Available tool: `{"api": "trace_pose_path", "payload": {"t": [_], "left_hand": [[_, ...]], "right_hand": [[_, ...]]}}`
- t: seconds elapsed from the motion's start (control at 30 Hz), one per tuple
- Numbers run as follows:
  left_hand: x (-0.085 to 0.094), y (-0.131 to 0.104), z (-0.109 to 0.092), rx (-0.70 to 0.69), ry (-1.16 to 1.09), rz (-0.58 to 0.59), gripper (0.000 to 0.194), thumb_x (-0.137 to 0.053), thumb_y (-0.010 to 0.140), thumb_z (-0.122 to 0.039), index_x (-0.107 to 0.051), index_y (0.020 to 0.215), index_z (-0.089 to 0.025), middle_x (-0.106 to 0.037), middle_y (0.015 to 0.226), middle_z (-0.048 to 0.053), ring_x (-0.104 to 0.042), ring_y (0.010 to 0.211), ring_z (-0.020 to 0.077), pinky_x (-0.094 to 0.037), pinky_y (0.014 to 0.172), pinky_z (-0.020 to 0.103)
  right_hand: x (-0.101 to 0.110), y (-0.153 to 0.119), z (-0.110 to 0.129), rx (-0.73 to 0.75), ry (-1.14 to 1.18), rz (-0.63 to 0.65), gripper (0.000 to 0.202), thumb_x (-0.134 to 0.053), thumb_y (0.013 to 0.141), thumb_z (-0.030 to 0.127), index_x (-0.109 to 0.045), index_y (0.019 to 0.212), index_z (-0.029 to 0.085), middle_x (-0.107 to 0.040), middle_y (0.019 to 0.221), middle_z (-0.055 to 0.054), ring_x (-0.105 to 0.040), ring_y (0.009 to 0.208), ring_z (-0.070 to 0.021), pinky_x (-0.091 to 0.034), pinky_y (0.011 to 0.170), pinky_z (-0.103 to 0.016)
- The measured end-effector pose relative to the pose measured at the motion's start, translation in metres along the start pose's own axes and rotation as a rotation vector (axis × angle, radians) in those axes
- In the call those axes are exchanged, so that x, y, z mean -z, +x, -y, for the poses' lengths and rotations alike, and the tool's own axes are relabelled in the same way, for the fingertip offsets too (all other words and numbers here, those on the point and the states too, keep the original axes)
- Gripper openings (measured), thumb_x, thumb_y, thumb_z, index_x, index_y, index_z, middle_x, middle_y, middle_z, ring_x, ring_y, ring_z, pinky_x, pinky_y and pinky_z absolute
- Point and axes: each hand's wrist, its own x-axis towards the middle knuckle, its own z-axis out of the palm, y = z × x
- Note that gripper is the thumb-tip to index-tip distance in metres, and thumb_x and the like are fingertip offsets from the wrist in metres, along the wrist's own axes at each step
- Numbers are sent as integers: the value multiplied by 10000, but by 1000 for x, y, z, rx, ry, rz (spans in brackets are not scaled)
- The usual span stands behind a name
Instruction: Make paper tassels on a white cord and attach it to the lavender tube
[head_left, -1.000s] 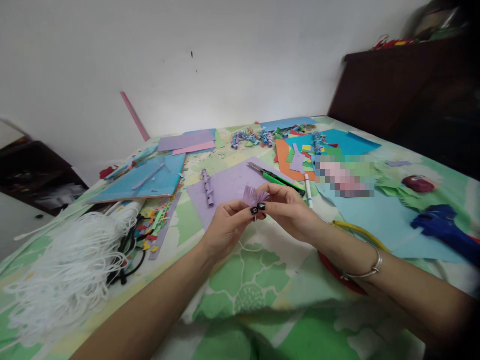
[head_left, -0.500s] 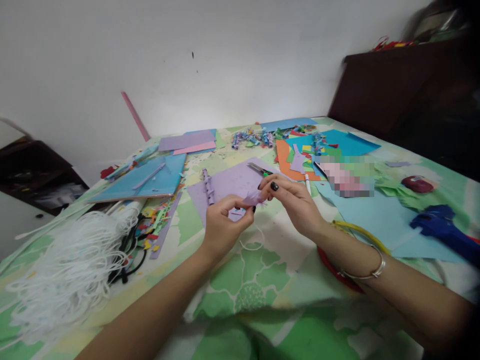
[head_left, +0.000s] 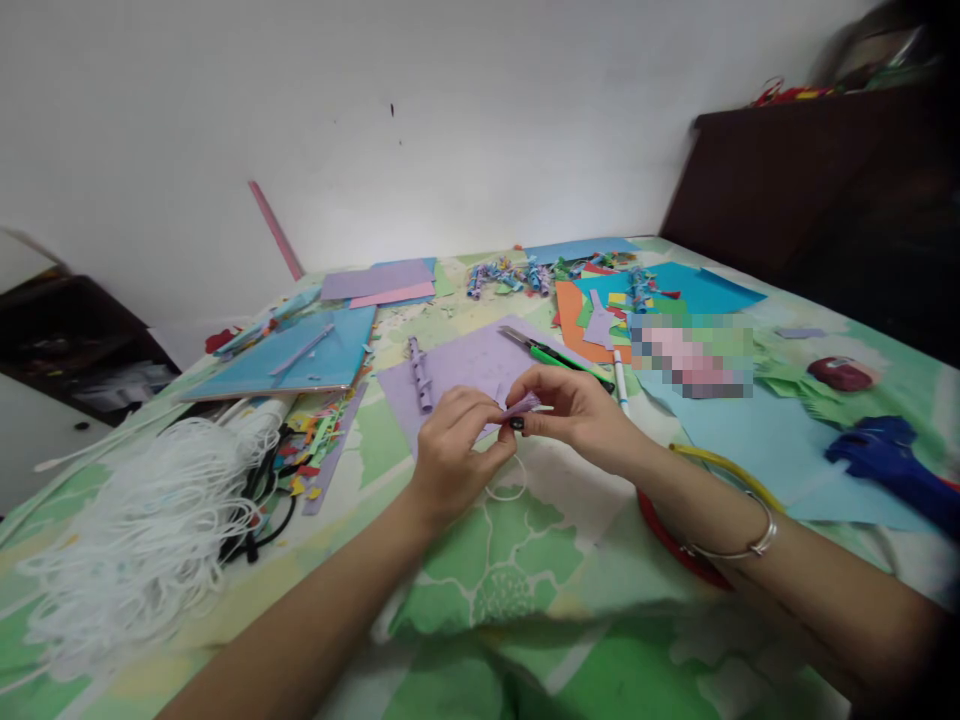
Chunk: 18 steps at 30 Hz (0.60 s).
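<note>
Fringed purple paper (head_left: 523, 406) pinched between two hands

The fringed purple paper lies at the fingertips, bridging the left hand (head_left: 455, 440) and the right hand (head_left: 581, 412). The left hand's fingers press together on its narrow, gathered end; the right hand's thumb and forefinger pinch it from the other side, the thumb below. Its long axis runs sideways with a slight upward tilt, and the frayed end points right, toward the right palm. Whether its lower edge is folded is too small to tell.

Just below the hands, a thin white string (head_left: 507, 497) curves over the bench (head_left: 540, 590). Beyond the fingers lies a purple sheet (head_left: 469, 362), with a purple tube (head_left: 420, 376) on its left part and a green cutter (head_left: 556, 358) at its right. A white marker (head_left: 620, 380) lies beside the cutter. Farther left is a heap of white cord (head_left: 142, 540).
</note>
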Motion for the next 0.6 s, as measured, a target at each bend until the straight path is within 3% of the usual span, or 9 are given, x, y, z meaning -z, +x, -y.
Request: {"api": "trace_pose_path", "payload": {"t": [0.37, 0.6], "left_hand": [[1, -1, -1, 30, 46, 35, 110, -590, 767, -85, -598, 763, -194, -657, 716, 25, -618, 745, 181, -518, 723, 329], [1, 1, -3, 173, 0, 52, 88, -610, 752, -100, -592, 726, -183, -642, 717, 32, -609, 709, 171, -499, 671, 298]], "right_hand": [[1, 1, -2, 10, 4, -16, 121, -728, 740, 231, -636, 793, 172, -638, 766, -5, -592, 712, -124, -491, 691, -299], [-1, 2, -1, 22, 17, -25, 102, -696, 767, 180, -628, 842, 172, -647, 811, -3, -593, 711, -109, -485, 683, -278]]}}
